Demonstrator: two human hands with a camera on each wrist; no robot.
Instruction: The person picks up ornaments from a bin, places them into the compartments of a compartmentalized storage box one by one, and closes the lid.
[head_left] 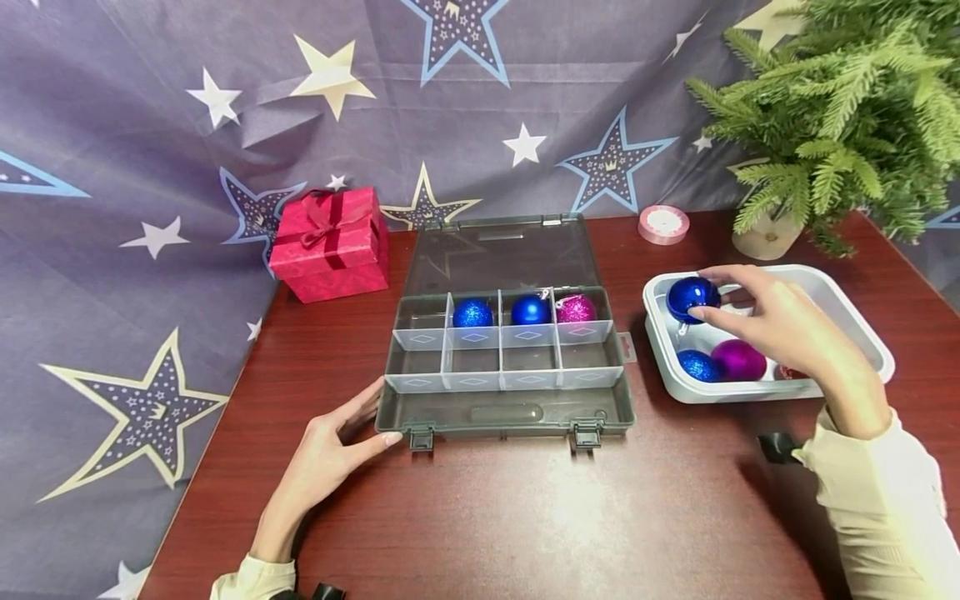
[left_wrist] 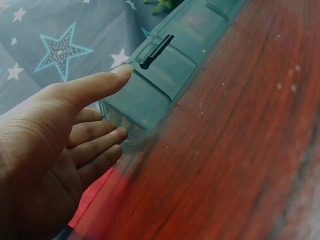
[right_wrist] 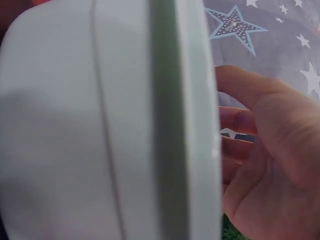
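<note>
My right hand [head_left: 783,321] pinches a shiny dark blue Christmas ball [head_left: 692,299] between thumb and fingers, over the left end of a white tray [head_left: 855,292]. In the tray lie a glittery blue ball [head_left: 699,365], a magenta ball [head_left: 738,360] and a red piece [head_left: 789,372] partly hidden by the hand. My left hand [head_left: 322,454] rests at the front left corner of an open grey organizer box [head_left: 442,404], fingers fairly straight, thumb at the front edge. Its back row holds a glittery blue ball [head_left: 472,314], a plain blue ball [head_left: 530,310] and a glittery pink ball [head_left: 576,309].
A red gift box [head_left: 330,250] stands at the back left. Behind the white tray are a roll of pink ribbon [head_left: 663,224] and a potted artificial fir [head_left: 840,125]. The organizer's lid [head_left: 502,254] leans back, and a star-patterned cloth [head_left: 300,150] hangs behind the table.
</note>
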